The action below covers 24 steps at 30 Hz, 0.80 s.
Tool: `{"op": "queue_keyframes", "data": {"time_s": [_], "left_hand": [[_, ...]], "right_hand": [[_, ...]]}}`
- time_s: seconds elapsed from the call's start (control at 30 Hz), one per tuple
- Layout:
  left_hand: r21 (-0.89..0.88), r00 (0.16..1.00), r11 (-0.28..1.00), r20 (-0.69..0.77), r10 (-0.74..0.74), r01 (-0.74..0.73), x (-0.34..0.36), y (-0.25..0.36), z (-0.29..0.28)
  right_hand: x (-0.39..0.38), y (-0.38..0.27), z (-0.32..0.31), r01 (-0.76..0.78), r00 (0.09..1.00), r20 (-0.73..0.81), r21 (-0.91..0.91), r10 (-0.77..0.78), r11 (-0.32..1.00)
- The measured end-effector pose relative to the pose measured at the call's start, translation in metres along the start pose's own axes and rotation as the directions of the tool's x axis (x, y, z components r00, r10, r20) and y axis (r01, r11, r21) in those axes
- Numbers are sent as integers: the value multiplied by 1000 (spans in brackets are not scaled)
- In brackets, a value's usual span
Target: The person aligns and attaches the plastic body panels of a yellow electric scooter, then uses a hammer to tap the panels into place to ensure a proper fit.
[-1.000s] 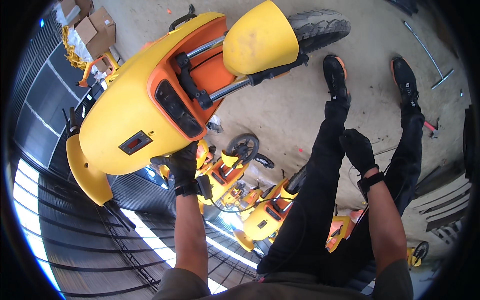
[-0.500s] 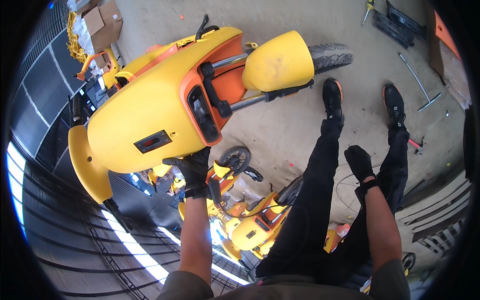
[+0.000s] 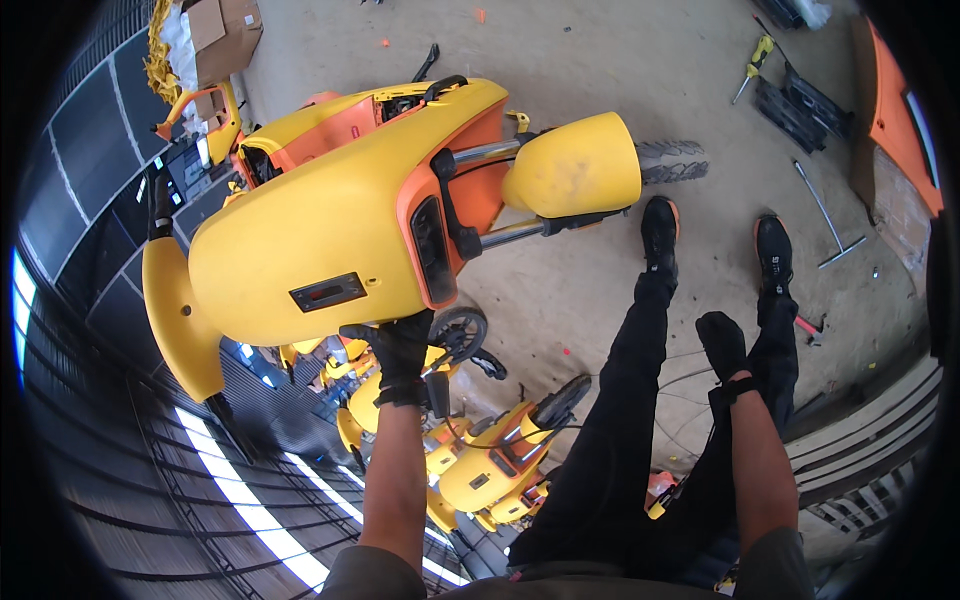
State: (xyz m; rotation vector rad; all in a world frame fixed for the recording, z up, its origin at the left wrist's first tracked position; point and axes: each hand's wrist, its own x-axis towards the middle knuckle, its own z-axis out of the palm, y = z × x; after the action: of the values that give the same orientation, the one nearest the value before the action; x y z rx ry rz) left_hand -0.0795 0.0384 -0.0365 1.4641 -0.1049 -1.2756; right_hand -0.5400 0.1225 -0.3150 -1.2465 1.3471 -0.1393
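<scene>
A yellow scooter [image 3: 270, 240] with orange trim fills the upper left, with its fork and rounded yellow front fender [image 3: 575, 165] pointing right toward the knobbly tyre [image 3: 672, 160]. My gloved left hand [image 3: 398, 345] grips the lower edge of its big front panel, thumb out to the left, fingertips partly hidden. A small black device on a cable is at that wrist. My gloved right hand [image 3: 722, 342] is closed over my dark-trousered leg; whether it holds anything is hidden. Loose cable runs beside it.
Several yellow scooters [image 3: 475, 480] sit behind. On the concrete floor [image 3: 680, 90] are a screwdriver [image 3: 755, 60], black plastic parts [image 3: 790, 110], a long T-handle tool [image 3: 830, 215] and a red hammer [image 3: 810, 328]. Cardboard [image 3: 215, 40] is top left, orange panels [image 3: 890, 110] right, a slatted pallet [image 3: 860, 420] lower right.
The view has shifted, so the scooter appears further right and more of the floor's upper right shows. My left hand stays on the panel's edge. My right hand stays closed.
</scene>
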Motion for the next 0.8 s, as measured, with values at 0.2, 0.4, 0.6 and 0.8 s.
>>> {"op": "queue_keyframes", "data": {"time_s": [0.2,0.4,0.6,0.8], "left_hand": [[437,934,899,-313,171,-17,5,-10,0],[37,976,994,-191,106,-101,4,-6,5],[480,911,859,-250,329,-178,9,-22,-14],[976,833,-157,213,511,-153,-8,-5,-13]], "right_hand": [[3,5,-2,-85,993,87,59,80,995],[15,5,-7,-124,985,133,105,110,987],[16,13,-4,-114,986,128,64,105,991],[14,8,-24,-78,988,125,-109,92,991]]}}
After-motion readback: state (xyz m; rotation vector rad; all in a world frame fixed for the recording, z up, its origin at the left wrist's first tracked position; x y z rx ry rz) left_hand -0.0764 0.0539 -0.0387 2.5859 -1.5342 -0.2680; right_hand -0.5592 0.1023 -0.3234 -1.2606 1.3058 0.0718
